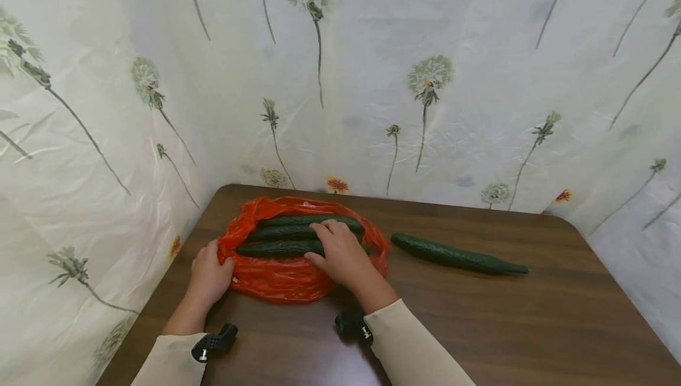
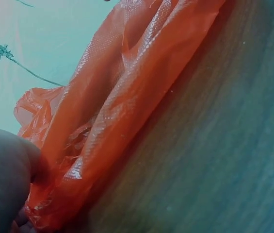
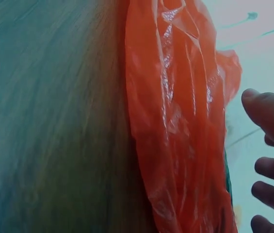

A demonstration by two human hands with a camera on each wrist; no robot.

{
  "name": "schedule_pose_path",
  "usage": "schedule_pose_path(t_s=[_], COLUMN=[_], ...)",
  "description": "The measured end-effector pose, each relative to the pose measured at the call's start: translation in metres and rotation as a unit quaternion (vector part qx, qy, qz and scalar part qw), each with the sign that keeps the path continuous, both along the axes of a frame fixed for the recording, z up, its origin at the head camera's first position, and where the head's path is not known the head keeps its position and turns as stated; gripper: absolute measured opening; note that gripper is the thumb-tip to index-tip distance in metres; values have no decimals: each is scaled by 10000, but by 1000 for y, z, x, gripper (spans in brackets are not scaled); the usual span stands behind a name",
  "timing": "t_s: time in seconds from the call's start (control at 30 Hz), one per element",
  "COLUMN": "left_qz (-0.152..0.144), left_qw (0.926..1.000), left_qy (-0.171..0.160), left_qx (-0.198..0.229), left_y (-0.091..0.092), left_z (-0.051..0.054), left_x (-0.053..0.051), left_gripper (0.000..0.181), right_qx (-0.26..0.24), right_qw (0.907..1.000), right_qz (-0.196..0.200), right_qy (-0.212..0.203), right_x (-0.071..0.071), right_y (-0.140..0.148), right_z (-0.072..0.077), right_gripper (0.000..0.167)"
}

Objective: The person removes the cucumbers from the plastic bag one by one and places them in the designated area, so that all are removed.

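Observation:
A red plastic bag (image 1: 282, 282) lies at the table's left with its mouth spread, several dark green cucumbers (image 1: 284, 248) side by side inside. My left hand (image 1: 208, 276) pinches the bag's left rim; in the left wrist view the thumb side of that hand (image 2: 6, 174) presses into the red plastic (image 2: 122, 116). Over the right part of the cucumbers is my right hand (image 1: 346, 256), fingers spread and slightly bent. In the right wrist view the right hand's fingers (image 3: 267, 170) are apart beside the bag (image 3: 180, 126); whether they touch a cucumber I cannot tell.
One more cucumber (image 1: 457, 257) lies outside the bag, to its right, on the brown wooden table (image 1: 511, 321). Behind and left of the table hangs a pale sheet (image 1: 362, 78) with a dandelion pattern. Each wrist carries a black strapped camera.

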State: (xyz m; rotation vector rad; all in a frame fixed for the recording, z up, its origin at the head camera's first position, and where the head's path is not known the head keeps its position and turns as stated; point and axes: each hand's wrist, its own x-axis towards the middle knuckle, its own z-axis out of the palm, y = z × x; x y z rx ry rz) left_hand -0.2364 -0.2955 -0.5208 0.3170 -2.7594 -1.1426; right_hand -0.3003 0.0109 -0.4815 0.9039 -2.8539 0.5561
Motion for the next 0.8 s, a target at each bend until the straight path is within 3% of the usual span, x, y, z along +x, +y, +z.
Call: schedule_pose_path(t_s=[0.27, 0.5, 0.8], left_qz=[-3, 28, -10], left_qw=[9997, 9999, 9999], left_qy=[-227, -130, -148], left_qx=[76, 19, 1], left_y=[2, 1, 1], left_z=[2, 3, -1], left_x=[0, 0, -2], left_gripper=[61, 59, 57], right_qx=[250, 412, 535], right_qw=[9996, 9990, 9984], right_qz=[90, 141, -18], right_qy=[33, 128, -159], right_x=[-4, -7, -11], right_y=[-8, -14, -19], right_z=[-4, -6, -13], right_gripper=[66, 64, 63])
